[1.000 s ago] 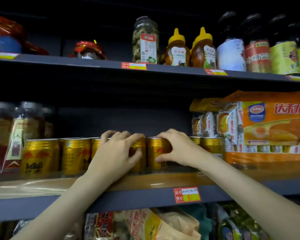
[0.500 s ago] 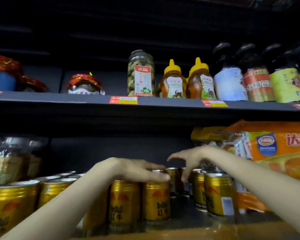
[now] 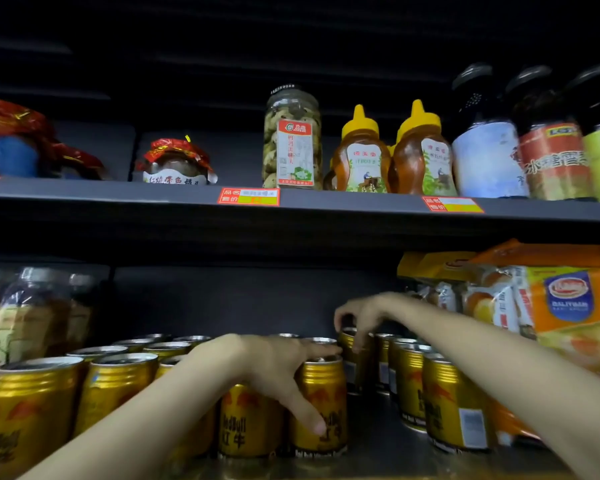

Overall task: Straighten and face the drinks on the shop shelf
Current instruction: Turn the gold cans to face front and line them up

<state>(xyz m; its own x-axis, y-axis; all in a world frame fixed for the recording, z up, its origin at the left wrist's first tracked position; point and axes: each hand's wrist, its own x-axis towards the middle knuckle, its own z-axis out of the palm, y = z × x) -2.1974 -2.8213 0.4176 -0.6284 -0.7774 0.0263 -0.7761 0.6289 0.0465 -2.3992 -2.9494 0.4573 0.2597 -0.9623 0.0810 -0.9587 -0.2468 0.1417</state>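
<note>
Gold Red Bull cans stand in rows on the lower shelf (image 3: pixel 378 452). My left hand (image 3: pixel 267 362) lies over a front-row can (image 3: pixel 326 393): the thumb runs down the can's front label and the fingers reach across its top toward the back. My right hand (image 3: pixel 364 313) reaches deeper in, with its fingertips curled down around the top of a rear can (image 3: pixel 347 358). To the right, a row of cans (image 3: pixel 454 410) shows its barcode side. More cans (image 3: pixel 28 410) fill the left, the nearest with its label facing out.
Orange snack packs (image 3: pixel 568 317) crowd the right end of the shelf beside my right forearm. Clear plastic jars (image 3: pixel 25 323) stand at the left. The shelf above (image 3: pixel 326 202) carries a tall jar (image 3: pixel 293 140), honey bottles (image 3: pixel 361 157) and dark bottles (image 3: pixel 551 147).
The view has come closer to the cans. My right hand reached further back and curled onto a rear can. My left thumb dropped onto the front can's label.
</note>
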